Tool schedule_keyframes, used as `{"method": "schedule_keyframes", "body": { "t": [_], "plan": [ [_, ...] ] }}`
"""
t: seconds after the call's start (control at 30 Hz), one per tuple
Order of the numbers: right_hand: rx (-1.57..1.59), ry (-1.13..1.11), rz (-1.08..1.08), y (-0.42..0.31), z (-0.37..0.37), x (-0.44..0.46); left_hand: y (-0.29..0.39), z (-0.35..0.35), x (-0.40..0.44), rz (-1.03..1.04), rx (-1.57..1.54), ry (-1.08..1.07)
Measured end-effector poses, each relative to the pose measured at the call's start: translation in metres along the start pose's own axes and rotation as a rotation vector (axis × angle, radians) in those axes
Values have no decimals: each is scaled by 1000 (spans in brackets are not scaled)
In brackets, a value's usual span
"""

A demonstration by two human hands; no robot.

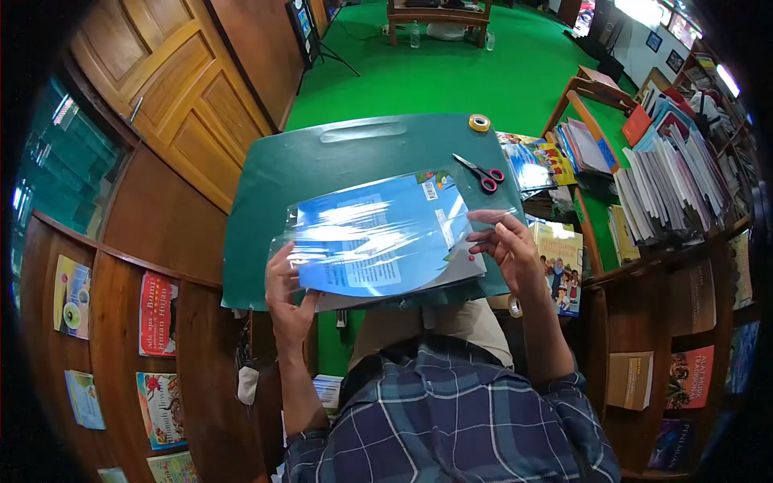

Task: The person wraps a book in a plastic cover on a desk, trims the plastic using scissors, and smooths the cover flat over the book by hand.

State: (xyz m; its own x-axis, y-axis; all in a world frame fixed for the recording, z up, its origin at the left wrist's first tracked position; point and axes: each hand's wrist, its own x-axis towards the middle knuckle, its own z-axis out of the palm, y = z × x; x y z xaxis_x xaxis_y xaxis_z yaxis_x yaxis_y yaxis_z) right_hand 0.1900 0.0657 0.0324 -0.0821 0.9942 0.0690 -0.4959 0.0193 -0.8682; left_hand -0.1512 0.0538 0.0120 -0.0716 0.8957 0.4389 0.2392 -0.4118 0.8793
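Observation:
A blue book [419,233] lies tilted on the green table, its barcoded cover up and loosely wrapped in glossy clear plastic film [294,216]. The film reaches past the book's left edge. My left hand [290,302] grips the lower left corner of book and film, thumb near the bottom edge. Beside the right edge is my right hand [514,249], its fingers bent but apart; whether they touch the film I cannot tell. Scissors [485,175] with red and black handles lie partly open beyond the book.
A roll of yellow tape [479,122] sits at the far right corner of the green table [274,173]. Books [560,258] are stacked to the right, under the table's edge level. A wooden rack [588,137] holds many magazines. Bookshelves [113,322] curve around both sides.

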Motion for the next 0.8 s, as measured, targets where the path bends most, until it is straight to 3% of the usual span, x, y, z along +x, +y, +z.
{"method": "schedule_keyframes", "body": {
  "t": [0.07,0.23,0.4,0.6,0.73,0.8],
  "plan": [
    [-74,27,-7,3,-7,-4,3,1,2,115,259,-17],
    [-35,195,79,-4,-30,-13,-2,-14,7,196,362,-81],
    [-256,227,37,-14,-42,-22,1,-5,6,157,256,96],
    [-283,229,55,-16,-33,-13,3,2,16,202,272,190],
    [132,216,281,-27,-24,3,1,3,25,263,143,158],
    [136,175,271,-20,-27,14,4,7,32,257,79,178]
  ]
}}
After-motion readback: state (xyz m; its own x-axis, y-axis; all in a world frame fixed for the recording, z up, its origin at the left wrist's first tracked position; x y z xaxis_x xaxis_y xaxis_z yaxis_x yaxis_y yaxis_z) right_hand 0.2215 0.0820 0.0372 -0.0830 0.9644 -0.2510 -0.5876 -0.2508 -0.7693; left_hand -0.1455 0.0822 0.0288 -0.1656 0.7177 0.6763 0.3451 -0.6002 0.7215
